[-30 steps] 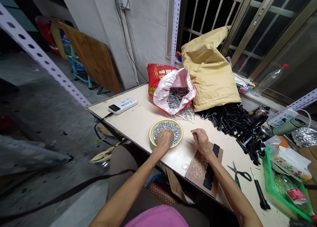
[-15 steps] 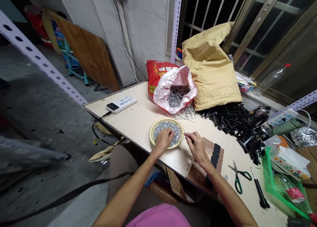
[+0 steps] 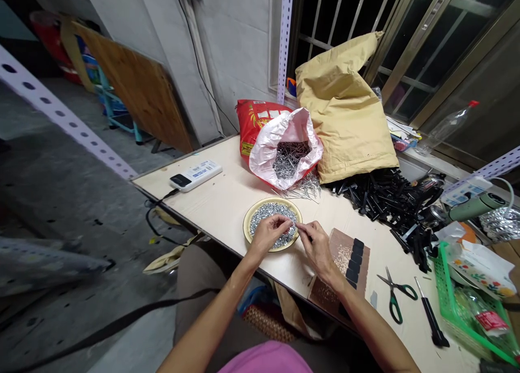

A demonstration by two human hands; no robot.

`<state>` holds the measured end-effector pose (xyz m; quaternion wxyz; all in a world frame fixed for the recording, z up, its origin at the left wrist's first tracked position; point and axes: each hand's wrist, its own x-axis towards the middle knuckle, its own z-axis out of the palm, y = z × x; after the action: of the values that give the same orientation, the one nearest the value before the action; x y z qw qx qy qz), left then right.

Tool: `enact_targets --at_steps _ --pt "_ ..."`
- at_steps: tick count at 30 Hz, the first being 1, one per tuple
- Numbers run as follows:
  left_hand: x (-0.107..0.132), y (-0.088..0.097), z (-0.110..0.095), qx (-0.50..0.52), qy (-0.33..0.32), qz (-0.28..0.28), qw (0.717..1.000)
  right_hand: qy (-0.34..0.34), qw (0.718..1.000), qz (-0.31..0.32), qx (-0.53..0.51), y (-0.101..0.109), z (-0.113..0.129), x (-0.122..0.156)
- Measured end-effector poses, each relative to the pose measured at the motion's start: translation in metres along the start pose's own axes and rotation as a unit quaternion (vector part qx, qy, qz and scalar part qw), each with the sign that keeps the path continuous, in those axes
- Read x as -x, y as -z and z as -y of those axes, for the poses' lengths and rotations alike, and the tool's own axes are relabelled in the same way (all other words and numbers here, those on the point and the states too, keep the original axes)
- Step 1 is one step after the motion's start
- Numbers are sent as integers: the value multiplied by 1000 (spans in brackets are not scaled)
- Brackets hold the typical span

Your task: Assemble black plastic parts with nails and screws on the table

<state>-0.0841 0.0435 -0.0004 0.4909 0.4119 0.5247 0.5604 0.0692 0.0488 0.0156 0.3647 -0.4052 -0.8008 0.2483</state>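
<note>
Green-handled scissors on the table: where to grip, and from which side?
Grip the scissors by the green handle loops, from above at the near-right end. They lie flat, blades splayed open with tips pointing away toward the brown card, so the loops are probably the safest, widest hold. The black-handled tool lies close on the right; mind it.

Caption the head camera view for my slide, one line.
Left hand and right hand close together over a yellow dish of small metal parts, near an open bag of nails.

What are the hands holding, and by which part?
Left hand and right hand pinch fingertips together above the round yellow-rimmed dish of small silvery metal bits; any held piece is too small to tell.
</note>
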Motion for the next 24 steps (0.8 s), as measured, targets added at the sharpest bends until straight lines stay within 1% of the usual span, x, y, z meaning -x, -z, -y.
enact_targets --at_steps 8,13,17,21,24 --pt "2 -4 0 -11 -21 12 1000 -2 1000 -1 2 2 -1 0" --pt "3 -7 -3 2 -10 26 1000 -2 1000 3 20 5 0 0" --pt "3 -10 -4 40 12 40 998 -12 999 7 33 7 1 3" --pt "4 -13 -2 87 53 51 994 -25 999 -12 39 7 -1 7" --pt "5 -15 0 84 70 65 992 -34 997 -20 59 6 -4 10"
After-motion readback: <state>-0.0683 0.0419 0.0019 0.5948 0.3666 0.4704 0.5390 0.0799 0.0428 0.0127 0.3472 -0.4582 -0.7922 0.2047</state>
